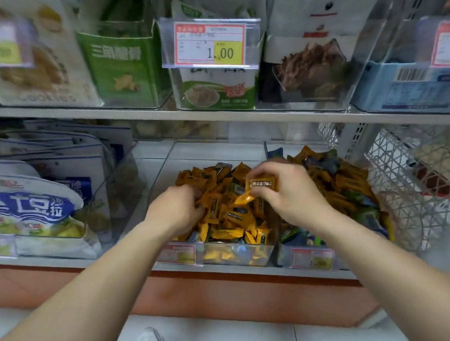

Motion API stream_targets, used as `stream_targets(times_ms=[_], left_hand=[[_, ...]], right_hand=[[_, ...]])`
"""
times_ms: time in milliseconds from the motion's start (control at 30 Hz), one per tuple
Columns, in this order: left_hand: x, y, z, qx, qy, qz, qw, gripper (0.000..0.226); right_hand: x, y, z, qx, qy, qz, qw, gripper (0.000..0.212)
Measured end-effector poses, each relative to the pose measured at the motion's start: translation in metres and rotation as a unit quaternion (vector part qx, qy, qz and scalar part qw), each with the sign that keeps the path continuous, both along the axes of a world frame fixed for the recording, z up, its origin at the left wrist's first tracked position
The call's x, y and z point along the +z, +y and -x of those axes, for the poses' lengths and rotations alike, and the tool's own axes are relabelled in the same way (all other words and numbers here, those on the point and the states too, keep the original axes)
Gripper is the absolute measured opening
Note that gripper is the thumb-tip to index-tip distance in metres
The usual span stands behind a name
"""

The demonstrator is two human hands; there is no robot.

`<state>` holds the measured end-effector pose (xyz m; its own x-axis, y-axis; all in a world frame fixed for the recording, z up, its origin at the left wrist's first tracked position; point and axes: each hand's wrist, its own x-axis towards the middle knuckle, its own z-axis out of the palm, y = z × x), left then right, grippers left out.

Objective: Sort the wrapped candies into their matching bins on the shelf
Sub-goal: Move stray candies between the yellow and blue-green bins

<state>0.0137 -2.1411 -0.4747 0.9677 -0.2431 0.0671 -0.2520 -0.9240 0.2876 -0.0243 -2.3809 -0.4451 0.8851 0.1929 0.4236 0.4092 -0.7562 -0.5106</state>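
Right hand pinches 1 orange candy over middle bin, 2nd orange one hangs below fingers. Left hand dug into pile, fingers curled; grip contents can't tell. Middle bin mostly orange w/ few blue/green strays. Right bin mixed: orange, blue, green. Judgement: sorting well short of done, both bins need more picking.
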Motion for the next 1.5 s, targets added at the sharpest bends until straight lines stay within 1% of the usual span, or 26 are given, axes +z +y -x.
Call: stream_targets(times_ms=[67, 100, 133, 167, 200, 233, 267, 333, 400, 500, 567, 633, 700, 767, 800, 833, 900, 1000, 1100, 1167, 1233, 1300, 1400, 1467, 1500], left_hand=[[-0.001, 0.007, -0.004, -0.011, 0.021, 0.006, 1.000, 0.018], [0.000, 0.010, -0.007, -0.015, 0.029, 0.021, 0.999, 0.019], [0.001, 0.012, -0.010, -0.020, 0.038, 0.041, 0.998, 0.020], [0.002, 0.014, -0.014, -0.026, 0.048, 0.059, 0.997, 0.021], [0.003, 0.015, -0.018, -0.030, 0.062, 0.074, 0.995, 0.027], [0.002, 0.015, -0.020, -0.033, 0.078, 0.086, 0.993, 0.037], [-0.001, 0.014, -0.023, -0.038, 0.095, 0.096, 0.990, 0.049], [-0.010, 0.009, -0.023, -0.059, 0.108, 0.103, 0.987, 0.067], [-0.019, 0.006, -0.022, -0.079, 0.103, 0.111, 0.985, 0.074], [-0.020, 0.012, -0.024, -0.087, 0.112, 0.124, 0.982, 0.078], [-0.013, 0.018, -0.023, -0.086, 0.132, 0.133, 0.978, 0.075], [-0.001, 0.022, -0.020, -0.090, 0.119, 0.126, 0.981, 0.063], [0.015, 0.026, -0.015, -0.090, 0.076, 0.129, 0.985, 0.047], [0.028, 0.027, -0.008, -0.106, 0.061, 0.144, 0.982, 0.024], [0.030, 0.025, -0.002, -0.121, 0.070, 0.135, 0.981, 0.014], [0.027, 0.021, 0.004, -0.136, 0.084, 0.112, 0.981, 0.008], [0.016, 0.010, 0.016, -0.152, 0.117, 0.053, 0.980, 0.005], [0.000, 0.003, 0.022, -0.125, 0.133, 0.001, 0.983, 0.013], [-0.003, 0.010, 0.019, -0.086, 0.135, 0.006, 0.987, 0.022], [-0.006, 0.013, 0.018, -0.078, 0.162, 0.029, 0.983, 0.021], [-0.006, 0.012, 0.019, -0.064, 0.213, 0.070, 0.972, 0.016], [-0.004, 0.012, 0.019, -0.066, 0.236, 0.071, 0.967, 0.025], [0.003, 0.017, 0.021, -0.096, 0.251, 0.028, 0.963, 0.042], [0.005, 0.021, 0.023, -0.109, 0.250, -0.043, 0.961, 0.050], [0.004, 0.023, 0.024, -0.114, 0.236, -0.081, 0.962, 0.051]], right_hand=[[-0.005, 0.014, -0.013, 0.031, 0.064, 0.121, 0.990, 0.043], [-0.005, 0.017, -0.021, 0.038, 0.086, 0.197, 0.976, 0.042], [-0.005, 0.018, -0.030, 0.038, 0.088, 0.252, 0.963, 0.037], [-0.003, 0.018, -0.038, 0.033, 0.080, 0.274, 0.958, 0.033], [-0.001, 0.018, -0.047, 0.022, 0.082, 0.266, 0.960, 0.031], [-0.001, 0.017, -0.056, 0.011, 0.093, 0.250, 0.964, 0.032], [-0.002, 0.017, -0.065, 0.005, 0.110, 0.260, 0.959, 0.035], [-0.008, 0.022, -0.079, 0.008, 0.143, 0.336, 0.931, 0.040], [-0.015, 0.030, -0.089, 0.010, 0.161, 0.374, 0.913, 0.034], [-0.015, 0.035, -0.098, 0.033, 0.179, 0.343, 0.921, 0.029], [-0.014, 0.034, -0.098, 0.037, 0.185, 0.310, 0.932, 0.027], [-0.012, 0.030, -0.095, 0.024, 0.145, 0.239, 0.960, 0.023], [-0.008, 0.028, -0.086, 0.010, 0.089, 0.139, 0.986, 0.014], [-0.006, 0.028, -0.071, 0.016, 0.061, 0.018, 0.998, 0.012], [-0.008, 0.027, -0.063, 0.020, 0.054, -0.030, 0.998, 0.013], [-0.010, 0.025, -0.053, 0.024, 0.046, -0.057, 0.997, 0.014], [-0.015, 0.022, -0.038, 0.027, 0.038, -0.058, 0.997, 0.014], [-0.022, 0.017, -0.030, 0.035, 0.053, -0.014, 0.998, 0.017], [-0.026, 0.016, -0.027, 0.060, 0.048, 0.059, 0.995, 0.018], [-0.029, 0.016, -0.025, 0.076, 0.035, 0.092, 0.992, 0.018], [-0.031, 0.015, -0.024, 0.076, 0.021, 0.096, 0.992, 0.017], [-0.033, 0.014, -0.024, 0.074, 0.012, 0.087, 0.993, 0.016], [-0.034, 0.014, -0.025, 0.075, 0.007, 0.078, 0.994, 0.016], [-0.033, 0.013, -0.026, 0.077, 0.013, 0.074, 0.994, 0.017], [-0.033, 0.013, -0.026, 0.079, 0.017, 0.075, 0.994, 0.017]])
